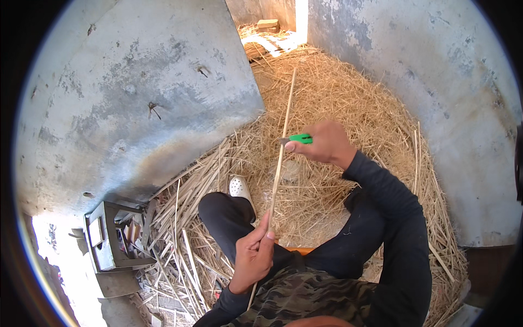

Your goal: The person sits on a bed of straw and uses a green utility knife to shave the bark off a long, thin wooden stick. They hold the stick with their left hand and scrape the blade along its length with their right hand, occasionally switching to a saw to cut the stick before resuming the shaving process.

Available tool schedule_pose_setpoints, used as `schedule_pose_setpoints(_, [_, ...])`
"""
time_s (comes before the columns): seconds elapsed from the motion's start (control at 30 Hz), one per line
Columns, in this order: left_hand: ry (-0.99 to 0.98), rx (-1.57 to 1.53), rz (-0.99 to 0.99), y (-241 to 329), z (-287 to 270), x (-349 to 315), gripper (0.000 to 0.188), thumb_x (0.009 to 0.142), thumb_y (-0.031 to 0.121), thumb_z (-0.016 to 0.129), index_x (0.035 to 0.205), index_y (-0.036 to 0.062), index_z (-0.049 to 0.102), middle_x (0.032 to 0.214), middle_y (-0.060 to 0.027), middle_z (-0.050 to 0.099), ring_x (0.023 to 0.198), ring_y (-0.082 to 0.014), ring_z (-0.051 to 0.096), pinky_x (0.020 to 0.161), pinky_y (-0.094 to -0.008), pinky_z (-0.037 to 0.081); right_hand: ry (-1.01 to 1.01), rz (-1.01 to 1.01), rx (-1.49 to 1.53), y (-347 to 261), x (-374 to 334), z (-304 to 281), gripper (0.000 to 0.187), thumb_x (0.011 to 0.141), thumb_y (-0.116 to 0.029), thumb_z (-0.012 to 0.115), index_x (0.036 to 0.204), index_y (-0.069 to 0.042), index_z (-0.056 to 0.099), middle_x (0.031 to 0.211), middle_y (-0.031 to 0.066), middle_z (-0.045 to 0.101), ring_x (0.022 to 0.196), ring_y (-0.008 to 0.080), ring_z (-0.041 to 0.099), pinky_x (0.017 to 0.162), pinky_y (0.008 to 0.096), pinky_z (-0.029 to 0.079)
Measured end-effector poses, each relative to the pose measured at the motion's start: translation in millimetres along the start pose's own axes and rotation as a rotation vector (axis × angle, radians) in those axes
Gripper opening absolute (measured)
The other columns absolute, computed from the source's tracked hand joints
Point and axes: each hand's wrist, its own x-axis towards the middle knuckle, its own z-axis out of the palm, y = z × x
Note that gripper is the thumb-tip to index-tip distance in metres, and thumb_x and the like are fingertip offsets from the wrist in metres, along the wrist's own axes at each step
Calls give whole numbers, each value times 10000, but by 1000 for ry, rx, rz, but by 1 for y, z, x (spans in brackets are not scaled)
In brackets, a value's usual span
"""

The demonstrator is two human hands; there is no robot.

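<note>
A long, thin pale strip of split cane or bamboo (278, 175) runs upward and slightly to the right from my lap. My left hand (253, 256) is closed round its lower part, thumb and fingers pinching it. Farther up, my right hand (322, 143) grips a green-handled utility knife (300, 139). The knife's blade meets the strip from the right, and my right thumb lies close beside it. The strip's far end stands free above the straw-like shavings.
Loose shavings (338, 92) cover the floor ahead. Longer split strips (185, 218) lie in a heap at the left, beside a small open-framed box (111, 240). Worn plastered walls (136, 92) rise left and right. A brick (268, 24) lies at the far end. A white clog (239, 188) shows on my foot.
</note>
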Motion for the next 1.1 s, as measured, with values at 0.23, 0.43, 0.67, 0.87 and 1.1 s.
schedule_pose_setpoints(0.23, [-36, -6, -23, 2, 1, -10, 453, 1005, 85, 481, 1447, 35, 397, 668, 102, 433, 535, 26, 340, 475, -157, 284, 53, 41, -205, 21, 18, 2, 750, 804, -826, 419, 515, -151, 570, 425, -34, 384, 369, 134, 362, 386, 303, 278])
schedule_pose_setpoints(0.43, [-197, -96, -154, -8, 4, -28, 445, 1009, 122, 481, 1437, 29, 405, 585, 80, 396, 472, -12, 350, 466, -192, 332, 312, 553, 21, 163, 41, -27, 752, 857, -812, 314, 472, -166, 346, 470, -77, 276, 413, 79, 233, 409, 286, 199])
schedule_pose_setpoints(0.67, [-103, -559, -158, -12, -10, 6, 456, 1032, 170, 392, 1454, 5, 339, 449, 54, 312, 345, -49, 274, 485, -246, 377, 133, -32, 140, 4, -14, 9, 785, 789, -831, 431, 600, -110, 677, 425, 11, 456, 389, 162, 453, 399, 321, 333])
schedule_pose_setpoints(0.87, [-127, -534, -131, -2, 1, 8, 458, 1031, 137, 425, 1460, 2, 335, 502, 58, 343, 410, -33, 297, 496, -225, 328, 97, -23, 16, -14, -21, 6, 680, 760, -778, 549, 594, -134, 691, 422, 59, 490, 363, 205, 483, 384, 341, 370])
schedule_pose_setpoints(1.1, [-48, -234, -10, -2, 4, 0, 457, 1016, 152, 478, 1445, 23, 385, 571, 50, 431, 453, -25, 370, 456, -191, 333, 192, -162, -93, -17, -19, 17, 645, 757, -807, 511, 739, -215, 766, 438, 42, 482, 399, 200, 484, 414, 343, 370])
